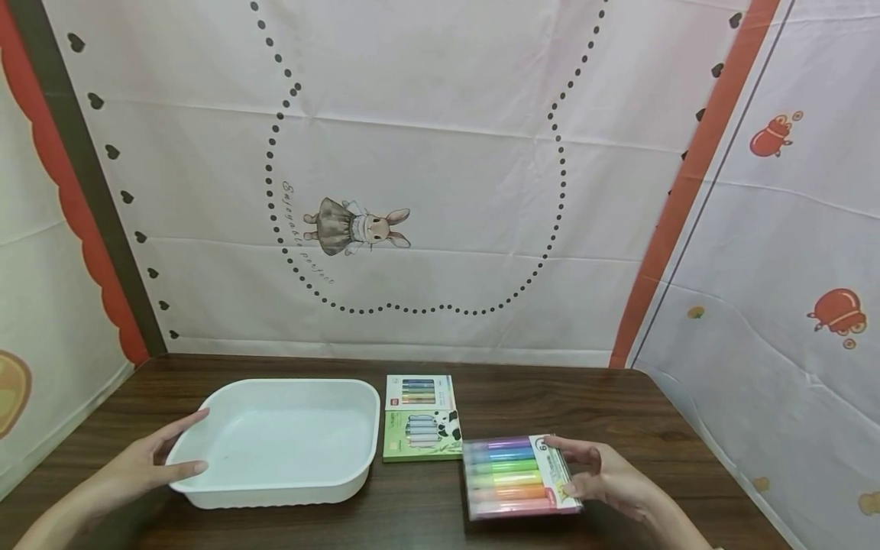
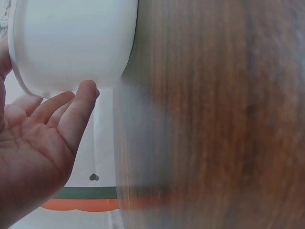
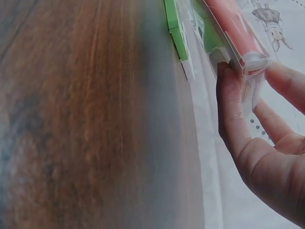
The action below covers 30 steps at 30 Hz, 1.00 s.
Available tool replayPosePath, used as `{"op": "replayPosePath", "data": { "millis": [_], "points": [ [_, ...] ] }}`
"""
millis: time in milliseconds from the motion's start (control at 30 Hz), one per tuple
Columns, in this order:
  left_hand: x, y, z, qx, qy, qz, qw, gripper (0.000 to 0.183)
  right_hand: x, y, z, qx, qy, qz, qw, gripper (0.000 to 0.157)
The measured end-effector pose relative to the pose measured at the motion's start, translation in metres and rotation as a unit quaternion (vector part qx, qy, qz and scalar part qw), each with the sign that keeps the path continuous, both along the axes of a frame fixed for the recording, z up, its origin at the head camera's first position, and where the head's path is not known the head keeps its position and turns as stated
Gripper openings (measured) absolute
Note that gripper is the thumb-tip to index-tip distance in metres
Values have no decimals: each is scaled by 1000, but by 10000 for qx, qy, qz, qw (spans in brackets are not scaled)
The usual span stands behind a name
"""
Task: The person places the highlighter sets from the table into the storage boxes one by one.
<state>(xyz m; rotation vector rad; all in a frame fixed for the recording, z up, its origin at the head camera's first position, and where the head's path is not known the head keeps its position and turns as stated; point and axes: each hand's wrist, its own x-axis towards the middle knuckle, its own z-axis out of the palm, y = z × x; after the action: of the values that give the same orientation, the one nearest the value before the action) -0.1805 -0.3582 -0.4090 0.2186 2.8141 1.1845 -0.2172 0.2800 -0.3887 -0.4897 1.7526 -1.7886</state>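
Note:
A white plastic basin [image 1: 275,495] sits at the left of the table, and my left hand [image 1: 147,460] grips its left end. Thumb and index finger lie at the rim; in the left wrist view the other fingers [image 2: 86,102] touch the outer wall from below. My right hand [image 1: 605,477] holds a clear pack of thick coloured markers [image 1: 509,477] by its right end, slightly tilted above the table. In the right wrist view the thumb and fingers pinch the marker pack [image 3: 238,33] from both sides.
Between basin and marker pack lie a green box with a panda picture [image 1: 422,435] and, behind it, a white box with a colour window [image 1: 419,391]. The dark wooden table [image 1: 591,405] meets a printed cloth backdrop [image 1: 440,191] at its far edge; cloth also hangs at both sides.

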Motion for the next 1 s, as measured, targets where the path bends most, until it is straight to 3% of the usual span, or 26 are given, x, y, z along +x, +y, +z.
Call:
{"op": "replayPosePath", "data": {
  "millis": [167,633,1000],
  "points": [
    [0,0,0,89,16,-100,9999,73,-2,-4,2,-49,-25,8,10000,59],
    [0,2,-1,-58,149,16,9999,74,-6,-23,10,120,166,-157,9997,64],
    [0,1,0,-43,2,67,10000,77,-9,-37,12,188,239,-249,9992,65]
  ]
}}
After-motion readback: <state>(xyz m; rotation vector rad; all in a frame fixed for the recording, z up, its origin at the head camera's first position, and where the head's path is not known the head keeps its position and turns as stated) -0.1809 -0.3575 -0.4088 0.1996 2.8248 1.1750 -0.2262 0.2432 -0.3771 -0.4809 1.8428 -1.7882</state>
